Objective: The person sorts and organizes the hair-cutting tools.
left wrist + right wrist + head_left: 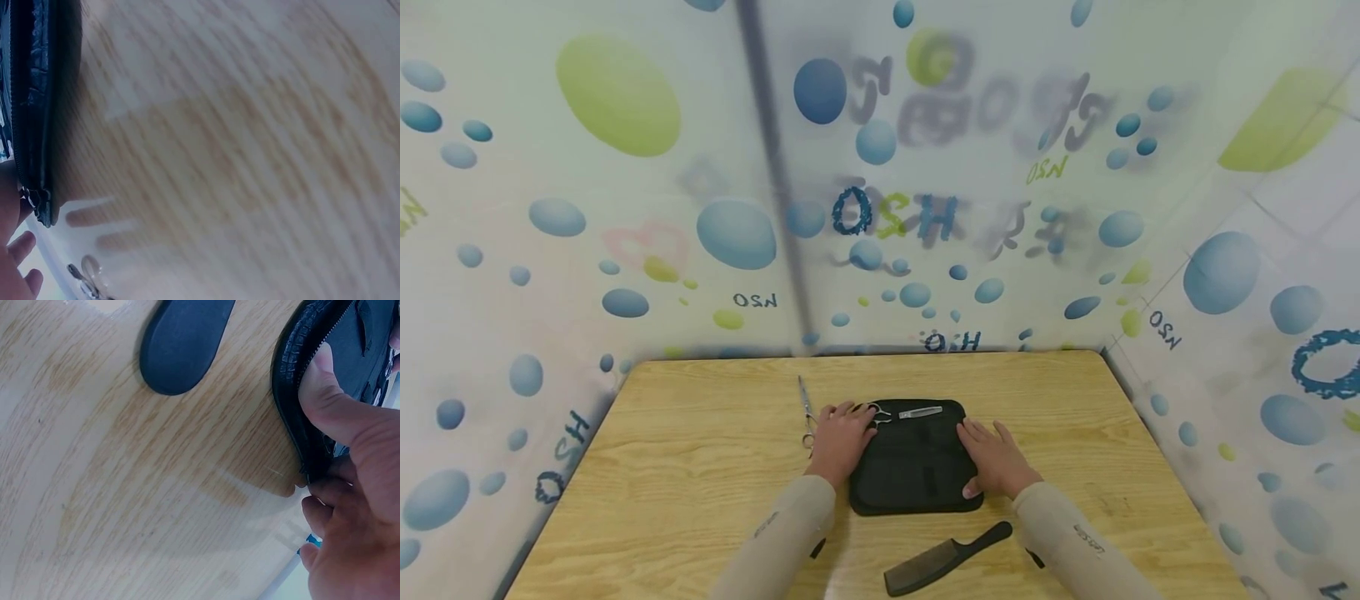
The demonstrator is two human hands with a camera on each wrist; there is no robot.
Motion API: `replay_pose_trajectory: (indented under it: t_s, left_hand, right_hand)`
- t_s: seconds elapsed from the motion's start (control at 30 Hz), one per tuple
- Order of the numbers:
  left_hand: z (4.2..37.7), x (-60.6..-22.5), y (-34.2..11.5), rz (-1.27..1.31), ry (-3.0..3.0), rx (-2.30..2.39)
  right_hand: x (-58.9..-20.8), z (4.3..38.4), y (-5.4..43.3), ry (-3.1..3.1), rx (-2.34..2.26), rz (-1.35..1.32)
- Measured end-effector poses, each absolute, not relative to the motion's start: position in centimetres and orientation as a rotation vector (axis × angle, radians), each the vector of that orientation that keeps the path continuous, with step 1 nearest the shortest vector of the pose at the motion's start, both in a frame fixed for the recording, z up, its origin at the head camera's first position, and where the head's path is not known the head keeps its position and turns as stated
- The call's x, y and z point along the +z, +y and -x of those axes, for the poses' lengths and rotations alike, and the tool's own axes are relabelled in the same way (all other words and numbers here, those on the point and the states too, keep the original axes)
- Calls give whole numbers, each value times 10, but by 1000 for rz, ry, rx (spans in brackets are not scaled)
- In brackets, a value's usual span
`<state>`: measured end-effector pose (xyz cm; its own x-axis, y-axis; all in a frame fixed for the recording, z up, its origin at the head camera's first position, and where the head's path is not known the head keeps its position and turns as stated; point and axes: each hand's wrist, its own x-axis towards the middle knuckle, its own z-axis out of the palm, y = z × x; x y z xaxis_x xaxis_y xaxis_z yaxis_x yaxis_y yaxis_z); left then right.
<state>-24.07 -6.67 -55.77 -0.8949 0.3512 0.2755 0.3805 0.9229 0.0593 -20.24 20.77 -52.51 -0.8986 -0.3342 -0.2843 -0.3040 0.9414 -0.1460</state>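
Observation:
An open black zip case (917, 475) lies on the wooden table. Inside its upper part are silver scissors with toothed blades (921, 412); a dark strap hides their middle. My left hand (841, 442) is over the case's upper left edge, fingertips right at the scissors' finger rings (883, 415); whether it grips them I cannot tell. In the left wrist view its fingers (24, 247) show past the zip pull (37, 199). My right hand (996, 462) holds the case's right edge, thumb on the zipped rim (322, 381) and fingers along the outer side.
Left of my left hand lies a second pair of silver scissors (806, 404), points toward the back. A black comb (928, 562) with a handle lies in front of the case, near my right forearm. Patterned sheets (700, 167) rise behind and beside the table (685, 450).

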Motion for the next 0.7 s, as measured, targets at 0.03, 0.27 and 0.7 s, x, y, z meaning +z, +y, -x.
replay_pose_trajectory:
  t_s: [0.03,0.27,0.7]
  left_hand:
    - [241,-558,-66,550,-2824,-151]
    - [243,-559,-64,559,-2807,-141]
    - [242,-553,-59,554,-2858,-205]
  right_hand:
    - [-525,202,208,2788,-133,470]
    - [-528,204,208,2790,-143,468]
    - [-528,204,208,2790,-121,465]
